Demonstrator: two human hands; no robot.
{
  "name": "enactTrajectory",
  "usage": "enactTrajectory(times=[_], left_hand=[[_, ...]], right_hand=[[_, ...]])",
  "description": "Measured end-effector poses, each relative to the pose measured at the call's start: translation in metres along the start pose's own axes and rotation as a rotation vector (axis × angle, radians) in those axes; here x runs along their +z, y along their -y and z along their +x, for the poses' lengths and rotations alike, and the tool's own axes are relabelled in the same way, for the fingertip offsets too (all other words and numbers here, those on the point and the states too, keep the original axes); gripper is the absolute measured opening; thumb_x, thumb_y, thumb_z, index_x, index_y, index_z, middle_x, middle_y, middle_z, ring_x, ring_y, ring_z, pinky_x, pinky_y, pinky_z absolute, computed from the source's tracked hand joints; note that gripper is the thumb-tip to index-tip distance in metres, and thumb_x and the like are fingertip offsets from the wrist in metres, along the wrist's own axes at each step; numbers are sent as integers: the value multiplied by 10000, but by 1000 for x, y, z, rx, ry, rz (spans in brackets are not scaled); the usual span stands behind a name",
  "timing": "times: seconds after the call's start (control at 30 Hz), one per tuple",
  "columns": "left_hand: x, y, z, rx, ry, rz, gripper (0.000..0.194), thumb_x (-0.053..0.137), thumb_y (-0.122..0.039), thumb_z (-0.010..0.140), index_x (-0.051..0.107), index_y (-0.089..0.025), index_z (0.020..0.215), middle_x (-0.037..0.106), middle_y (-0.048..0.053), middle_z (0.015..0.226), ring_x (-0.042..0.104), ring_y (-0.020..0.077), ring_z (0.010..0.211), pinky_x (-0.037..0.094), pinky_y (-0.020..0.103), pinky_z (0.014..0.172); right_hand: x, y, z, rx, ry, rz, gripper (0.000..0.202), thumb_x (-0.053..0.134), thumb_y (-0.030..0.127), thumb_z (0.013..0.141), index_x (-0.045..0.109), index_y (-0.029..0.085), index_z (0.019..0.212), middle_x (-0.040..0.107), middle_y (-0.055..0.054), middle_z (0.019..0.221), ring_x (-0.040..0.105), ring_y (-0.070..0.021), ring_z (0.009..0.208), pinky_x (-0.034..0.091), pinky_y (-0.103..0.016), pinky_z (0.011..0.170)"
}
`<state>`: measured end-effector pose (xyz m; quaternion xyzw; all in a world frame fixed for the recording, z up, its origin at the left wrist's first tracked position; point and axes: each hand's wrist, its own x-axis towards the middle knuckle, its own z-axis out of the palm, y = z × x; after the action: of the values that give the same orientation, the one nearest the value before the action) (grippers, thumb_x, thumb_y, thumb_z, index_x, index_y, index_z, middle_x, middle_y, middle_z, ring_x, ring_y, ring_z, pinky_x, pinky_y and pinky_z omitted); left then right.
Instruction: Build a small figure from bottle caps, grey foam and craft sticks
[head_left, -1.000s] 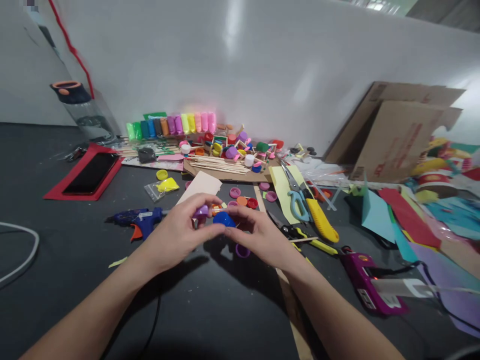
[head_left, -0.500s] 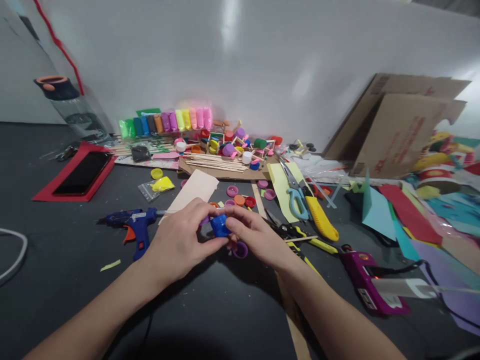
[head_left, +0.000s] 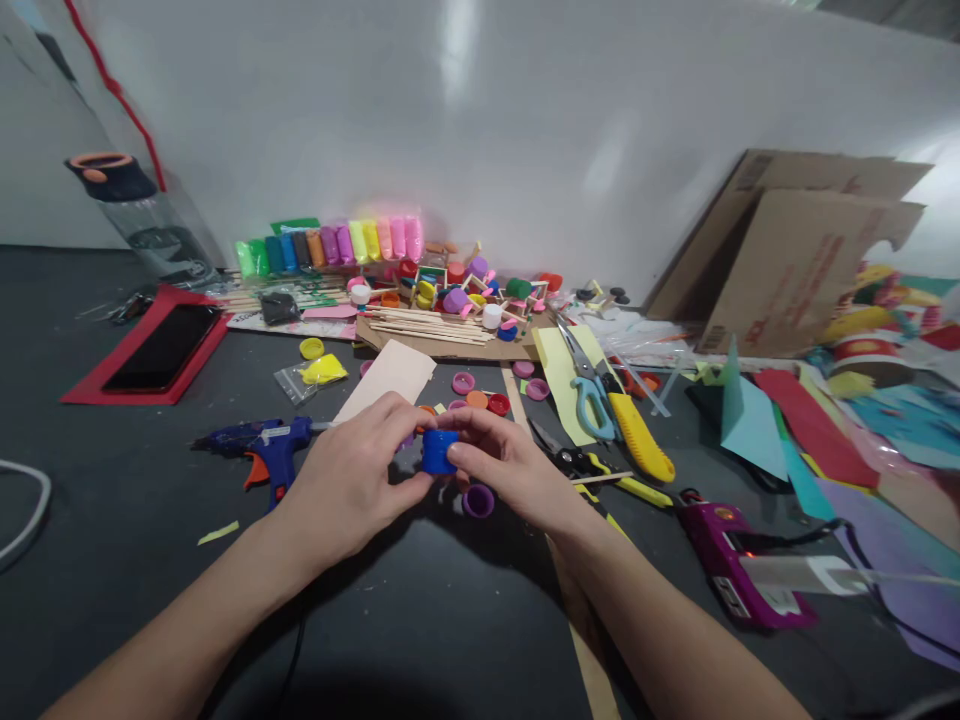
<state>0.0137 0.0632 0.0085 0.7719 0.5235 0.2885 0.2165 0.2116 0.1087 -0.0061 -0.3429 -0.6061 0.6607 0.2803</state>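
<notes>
Between my two hands is a blue bottle cap piece, seen from its side. My left hand has its fingers closed at the left side of the piece. My right hand pinches the right side with thumb and fingers. Just below the fingers a purple cap lies with its hollow side showing. Behind the hands, several loose caps lie about, among them an orange cap and a red cap. A cream card strip reaches out from behind my left hand.
On the left are a blue glue gun, a phone on red paper and a water bottle. To the right lie scissors, a yellow cutter, pliers and a purple power strip. Wooden sticks lie behind.
The blue cap piece has been turned in my fingers, so its side now faces me more squarely. Both hands stay in nearly the same place.
</notes>
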Motion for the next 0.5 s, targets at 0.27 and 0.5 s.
enactTrajectory(times=[0.27,0.5], left_hand=[[-37,7,-1,-189,-448,-388,275,656,-479,862,713,-232,968,618,3,758,515,147,635,387,240,578],[-6,4,7,-205,-459,-378,122,669,-324,866,713,-211,852,680,7,808,579,164,719,436,234,647]], right_hand=[[15,11,-12,-11,61,-663,277,696,428,889,659,184,1014,634,1,774,554,-140,675,381,-253,612],[27,15,-18,-81,103,-1155,105,613,239,963,668,175,901,701,-36,853,630,-175,747,364,-276,651]])
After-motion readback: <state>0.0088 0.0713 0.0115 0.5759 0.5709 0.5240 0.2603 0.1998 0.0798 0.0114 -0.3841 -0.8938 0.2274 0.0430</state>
